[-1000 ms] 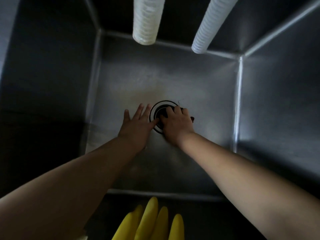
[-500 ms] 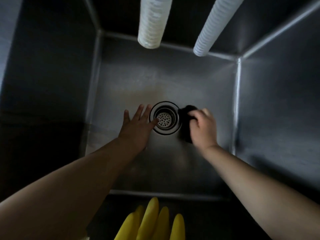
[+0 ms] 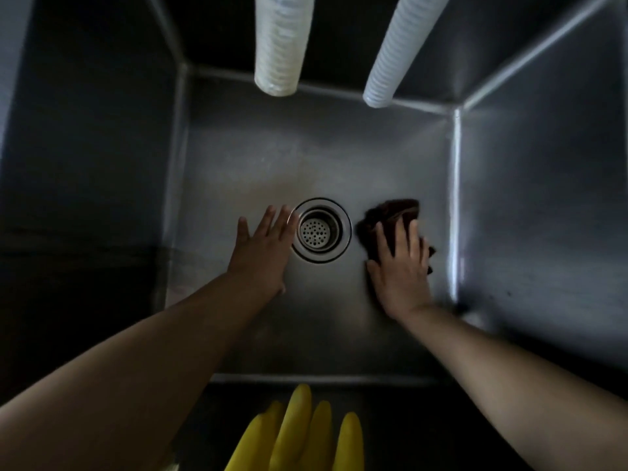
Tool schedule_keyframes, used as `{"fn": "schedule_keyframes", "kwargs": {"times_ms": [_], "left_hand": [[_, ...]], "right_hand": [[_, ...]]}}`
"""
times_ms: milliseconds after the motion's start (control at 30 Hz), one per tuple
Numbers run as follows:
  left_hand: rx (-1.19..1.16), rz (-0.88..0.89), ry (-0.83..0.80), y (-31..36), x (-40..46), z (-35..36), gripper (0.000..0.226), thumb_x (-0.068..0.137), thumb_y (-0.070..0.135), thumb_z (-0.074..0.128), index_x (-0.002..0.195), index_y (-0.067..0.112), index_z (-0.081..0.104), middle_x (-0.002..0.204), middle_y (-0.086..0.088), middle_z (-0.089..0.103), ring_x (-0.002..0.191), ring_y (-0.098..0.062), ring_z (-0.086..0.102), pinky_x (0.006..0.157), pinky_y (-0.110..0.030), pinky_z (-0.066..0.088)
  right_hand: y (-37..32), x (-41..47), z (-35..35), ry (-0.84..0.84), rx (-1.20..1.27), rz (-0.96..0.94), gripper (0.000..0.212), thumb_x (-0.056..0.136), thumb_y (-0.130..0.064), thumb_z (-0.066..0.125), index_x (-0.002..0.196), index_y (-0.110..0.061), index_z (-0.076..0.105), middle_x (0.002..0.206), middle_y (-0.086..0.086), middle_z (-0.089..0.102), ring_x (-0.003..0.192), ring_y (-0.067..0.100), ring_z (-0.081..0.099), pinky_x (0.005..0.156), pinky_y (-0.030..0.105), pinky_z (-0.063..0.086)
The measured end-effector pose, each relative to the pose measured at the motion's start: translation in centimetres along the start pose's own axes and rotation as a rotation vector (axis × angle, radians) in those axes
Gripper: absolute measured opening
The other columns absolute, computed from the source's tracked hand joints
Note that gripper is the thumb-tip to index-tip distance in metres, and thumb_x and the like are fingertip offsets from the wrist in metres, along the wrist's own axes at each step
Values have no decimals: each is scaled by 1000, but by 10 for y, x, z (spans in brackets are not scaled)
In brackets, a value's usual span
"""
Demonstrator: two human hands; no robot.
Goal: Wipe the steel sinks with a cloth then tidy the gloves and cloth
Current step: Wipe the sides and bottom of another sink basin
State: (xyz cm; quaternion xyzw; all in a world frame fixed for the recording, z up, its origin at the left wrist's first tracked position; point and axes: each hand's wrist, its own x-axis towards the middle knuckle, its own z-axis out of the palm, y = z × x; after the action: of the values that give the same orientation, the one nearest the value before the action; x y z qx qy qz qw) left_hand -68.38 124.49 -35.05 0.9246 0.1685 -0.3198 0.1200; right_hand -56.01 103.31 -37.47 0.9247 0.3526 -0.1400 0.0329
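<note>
I look down into a deep steel sink (image 3: 339, 158) with a round drain strainer (image 3: 321, 230) in the middle of its floor. My right hand (image 3: 401, 266) presses a dark brown cloth (image 3: 390, 215) flat on the floor, right of the drain and near the right wall. My left hand (image 3: 263, 246) rests flat and open on the floor, its fingertips at the drain's left rim. A yellow rubber glove (image 3: 299, 433) hangs over the near rim, fingers pointing into the sink.
Two white ribbed hoses (image 3: 280, 45) (image 3: 397, 52) hang down from above over the back of the sink. Steel walls close in on the left (image 3: 85, 164) and right (image 3: 543, 198).
My right hand slid the cloth from on top of the drain to the right, uncovering the strainer. The left hand stayed where it was.
</note>
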Motion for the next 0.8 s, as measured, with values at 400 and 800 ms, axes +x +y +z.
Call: {"fn": "schedule_keyframes", "kwargs": {"times_ms": [400,800], "left_hand": [[-54,-129,42,-10,-11,8,125,67,60,69,147,21,-19,154,-11,-25,143,-28,-20,113,-59,3],[-33,-121,-14,-14,-10,2,129,68,53,73,144,23,-26,152,-8,-31,142,-28,-24,114,-56,0]], "right_hand": [[-30,-48,20,-143,-227,-792,70,84,-49,50,146,-29,26,153,7,24,141,34,19,110,55,17],[5,130,-25,8,12,69,67,95,-45,34,151,-24,5,158,13,-4,144,32,-11,114,45,-9]]}}
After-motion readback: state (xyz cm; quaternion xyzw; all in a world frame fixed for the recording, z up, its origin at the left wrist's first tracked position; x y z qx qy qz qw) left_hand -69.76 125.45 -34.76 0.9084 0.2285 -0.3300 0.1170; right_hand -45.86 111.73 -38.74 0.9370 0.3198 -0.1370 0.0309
